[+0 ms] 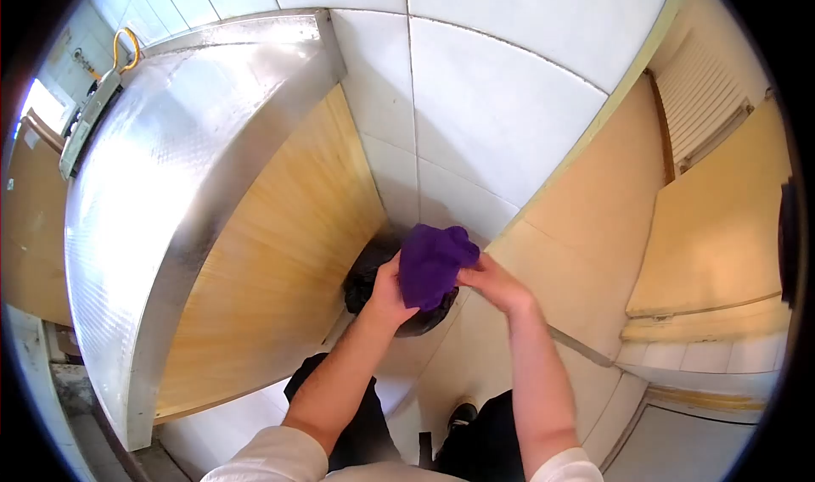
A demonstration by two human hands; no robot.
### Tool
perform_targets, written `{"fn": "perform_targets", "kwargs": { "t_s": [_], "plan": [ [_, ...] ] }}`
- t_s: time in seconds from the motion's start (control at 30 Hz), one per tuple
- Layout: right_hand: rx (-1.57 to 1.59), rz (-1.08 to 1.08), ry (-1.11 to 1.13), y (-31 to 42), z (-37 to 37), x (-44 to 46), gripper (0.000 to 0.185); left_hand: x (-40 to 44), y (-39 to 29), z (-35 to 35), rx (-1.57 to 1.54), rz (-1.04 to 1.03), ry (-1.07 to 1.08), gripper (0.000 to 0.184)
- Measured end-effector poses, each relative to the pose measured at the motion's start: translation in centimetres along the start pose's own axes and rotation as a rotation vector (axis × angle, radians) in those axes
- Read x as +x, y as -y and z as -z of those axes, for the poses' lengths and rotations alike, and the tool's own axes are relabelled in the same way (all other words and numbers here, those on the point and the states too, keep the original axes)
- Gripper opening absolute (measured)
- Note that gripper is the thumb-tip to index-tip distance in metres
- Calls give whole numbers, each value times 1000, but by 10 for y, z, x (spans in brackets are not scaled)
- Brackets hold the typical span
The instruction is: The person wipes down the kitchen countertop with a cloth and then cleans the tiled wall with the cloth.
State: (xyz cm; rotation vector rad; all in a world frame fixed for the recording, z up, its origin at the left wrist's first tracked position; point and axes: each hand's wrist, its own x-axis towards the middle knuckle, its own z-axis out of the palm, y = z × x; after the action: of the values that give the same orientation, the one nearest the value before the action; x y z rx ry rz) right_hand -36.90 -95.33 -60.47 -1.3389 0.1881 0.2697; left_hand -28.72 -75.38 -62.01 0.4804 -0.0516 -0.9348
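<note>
A purple cloth (431, 266), bunched up, hangs between my two hands. My left hand (392, 291) is closed on its lower left side, fingers partly behind the fabric. On the right edge, my right hand (492, 280) pinches the cloth, with the fingertips partly hidden by it. Just below and behind the cloth stands a bin lined with a black plastic bag (363, 280); the cloth covers much of its opening, so its contents cannot be seen.
To the left is a metal-topped counter (170, 117) with a wooden side panel (272, 270). A gas stove (89, 121) with a yellow hose (127, 49) sits at its far end. White tiled wall (501, 100) rises ahead. A wooden door (713, 227) is at right.
</note>
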Motion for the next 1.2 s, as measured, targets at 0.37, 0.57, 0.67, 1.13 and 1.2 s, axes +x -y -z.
{"fn": "perform_targets", "kwargs": {
  "t_s": [0.37, 0.57, 0.67, 1.13, 1.2],
  "plan": [
    [940, -82, -89, -32, -63, 39, 62, -6, -12, 55, 1398, -494, -663, 41],
    [956, 61, -212, -41, -64, 51, 47, -38, -36, 77, 995, -227, -428, 24],
    [656, 349, -522, 35, -78, 14, 42, -66, -56, 131, 1249, 207, -540, 29],
    [-2085, 1124, -647, 173, -78, 67, 40, -65, -31, 180, 944, 292, -902, 42],
    [-2236, 1029, -439, 133, -64, 82, 43, -56, -10, 245, 1231, 242, -813, 45]
  ]
}}
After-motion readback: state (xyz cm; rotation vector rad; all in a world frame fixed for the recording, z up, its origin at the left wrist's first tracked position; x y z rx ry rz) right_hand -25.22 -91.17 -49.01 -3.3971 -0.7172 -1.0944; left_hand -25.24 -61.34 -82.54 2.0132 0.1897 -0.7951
